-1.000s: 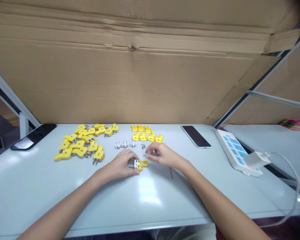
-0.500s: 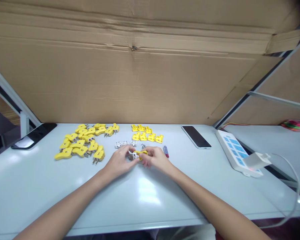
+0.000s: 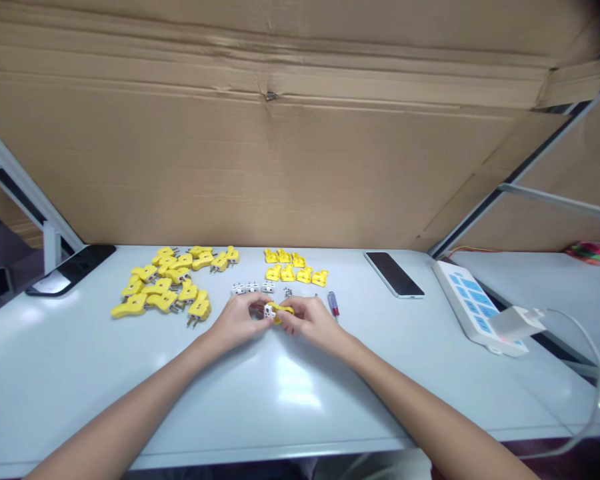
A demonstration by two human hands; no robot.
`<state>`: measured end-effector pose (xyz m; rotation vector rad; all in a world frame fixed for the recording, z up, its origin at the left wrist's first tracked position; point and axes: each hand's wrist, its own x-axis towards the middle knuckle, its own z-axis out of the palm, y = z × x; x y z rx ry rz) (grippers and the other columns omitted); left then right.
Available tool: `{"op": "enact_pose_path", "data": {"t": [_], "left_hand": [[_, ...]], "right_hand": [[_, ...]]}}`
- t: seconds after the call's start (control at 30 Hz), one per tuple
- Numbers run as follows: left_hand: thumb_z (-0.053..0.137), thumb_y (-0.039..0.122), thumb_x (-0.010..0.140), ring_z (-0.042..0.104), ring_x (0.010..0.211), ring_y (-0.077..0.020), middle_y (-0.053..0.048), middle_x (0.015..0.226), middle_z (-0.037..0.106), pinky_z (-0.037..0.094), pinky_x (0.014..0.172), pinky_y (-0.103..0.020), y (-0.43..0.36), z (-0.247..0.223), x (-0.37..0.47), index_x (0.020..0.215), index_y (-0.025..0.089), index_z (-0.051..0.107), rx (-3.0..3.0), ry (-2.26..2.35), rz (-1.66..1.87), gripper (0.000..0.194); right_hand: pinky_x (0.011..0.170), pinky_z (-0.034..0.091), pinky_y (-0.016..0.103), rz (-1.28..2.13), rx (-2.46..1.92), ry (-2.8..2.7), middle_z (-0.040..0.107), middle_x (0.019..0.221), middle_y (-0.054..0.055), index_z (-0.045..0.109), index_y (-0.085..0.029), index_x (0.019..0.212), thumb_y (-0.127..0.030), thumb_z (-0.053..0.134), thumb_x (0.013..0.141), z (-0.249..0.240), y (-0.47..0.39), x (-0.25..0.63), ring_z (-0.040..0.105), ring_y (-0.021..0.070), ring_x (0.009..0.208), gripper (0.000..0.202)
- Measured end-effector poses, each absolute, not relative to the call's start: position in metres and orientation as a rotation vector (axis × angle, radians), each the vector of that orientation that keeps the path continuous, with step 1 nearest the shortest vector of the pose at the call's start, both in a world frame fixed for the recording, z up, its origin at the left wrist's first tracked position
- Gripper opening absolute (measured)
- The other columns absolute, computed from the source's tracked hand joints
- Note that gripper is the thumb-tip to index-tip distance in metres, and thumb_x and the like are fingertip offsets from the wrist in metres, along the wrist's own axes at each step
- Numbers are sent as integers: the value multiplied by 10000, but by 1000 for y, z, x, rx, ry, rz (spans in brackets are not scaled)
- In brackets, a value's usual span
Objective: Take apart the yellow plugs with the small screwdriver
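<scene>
Between my fingertips is a plug (image 3: pixel 283 311) with a yellow shell and a white core at its left end. My left hand (image 3: pixel 241 319) grips the white end between thumb and fingers. My right hand (image 3: pixel 311 316) pinches the yellow shell from the other side. Just behind my left hand lie several white plug cores (image 3: pixel 253 287). Small dark screws (image 3: pixel 288 292) are scattered beyond the held plug. Yellow half shells (image 3: pixel 287 273) rest in rows farther back. A screwdriver (image 3: pixel 333 303) with a clear and red handle lies beside my right hand.
Yellow plugs with metal pins (image 3: pixel 163 300) are heaped at the left. A phone (image 3: pixel 394 274) lies at the back right, near a white power strip (image 3: pixel 473 303) holding a charger (image 3: pixel 515 323). A black glossy slab (image 3: pixel 75 270) sits far left. Cardboard (image 3: pixel 300 167) walls the back.
The plug has turned slightly in my fingers, so its white end faces more toward me. Both hands stay nearly in place, and the whole view has shifted a little.
</scene>
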<state>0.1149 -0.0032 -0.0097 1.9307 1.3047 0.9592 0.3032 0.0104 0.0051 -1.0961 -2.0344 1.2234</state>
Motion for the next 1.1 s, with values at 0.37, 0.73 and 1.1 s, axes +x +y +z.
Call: {"op": "enact_pose_path", "data": {"t": [0.37,0.73,1.1], "left_hand": [[542,212,839,651,926,-262,-121,977,695,525,823,-427,-10,-13,113,1033,157,615,2392,1349,1030,215],[519,251,858,644,835,-256,-86,857,703,506,776,-425,-11,-15,115,1030,194,633,2589,1382,1062,214],[559,205,789,634,824,-240,-64,851,710,512,795,-419,-6,-16,113,1004,197,656,2470,1316,1081,236]], "right_hand": [[527,441,246,1064,-1097,-2134,620,557,10,670,-156,858,-286,525,881,-1,13,304,564,135,505,196],[622,452,269,675,-1084,-2285,710,754,63,669,-183,977,-244,424,926,-7,4,299,616,158,607,257],[617,452,267,719,-1098,-2308,676,650,37,664,-177,962,-261,381,941,-4,0,295,593,146,554,296]]}}
